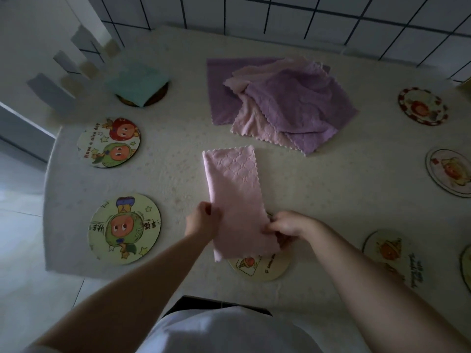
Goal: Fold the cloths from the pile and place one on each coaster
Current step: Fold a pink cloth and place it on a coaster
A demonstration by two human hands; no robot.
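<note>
A pink cloth (234,194), folded into a long strip, lies on the table in front of me. My left hand (202,220) grips its left edge near the close end. My right hand (286,226) pinches its right edge opposite. The strip's near end covers part of a round coaster (265,268). Behind it sits the pile of purple and pink cloths (283,103). A folded green cloth (137,82) rests on a coaster (155,98) at the far left. Bare cartoon coasters lie at left (109,142) (125,229) and right (423,105) (449,171) (392,253).
The white table (173,179) ends at a rounded left edge with pale floor beyond. A tiled wall (305,19) runs behind the table. A cut-out white shape (66,70) stands at the far left corner.
</note>
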